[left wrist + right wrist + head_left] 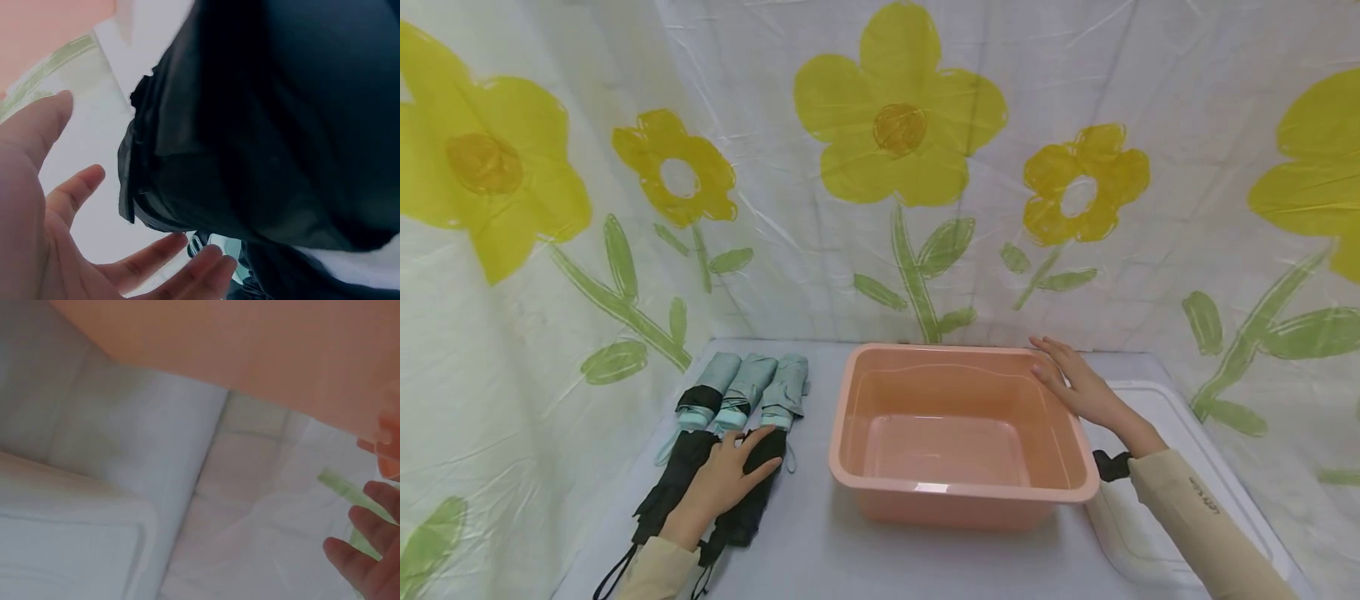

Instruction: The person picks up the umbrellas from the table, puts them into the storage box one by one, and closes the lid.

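Observation:
My left hand (718,479) lies over two folded black umbrellas, one on its left (679,467) and one on its right (747,508). In the left wrist view its fingers spread beside the dark fabric of a black umbrella (187,169) without curling round it. Just beyond stand the ends of three folded light-green umbrellas (784,385) laid side by side. At the back right corner of a pink plastic basin (962,493), my right hand (1078,387) rests on the rim, thumb toward the inside. Its other fingers extend outside the wall in the right wrist view.
A white lid (1157,508) lies on the table to the right of the basin, partly under my right forearm. Black cord loops (613,575) trail from the near end of the black umbrellas. A flower-patterned curtain (760,275) hangs along the table's back edge.

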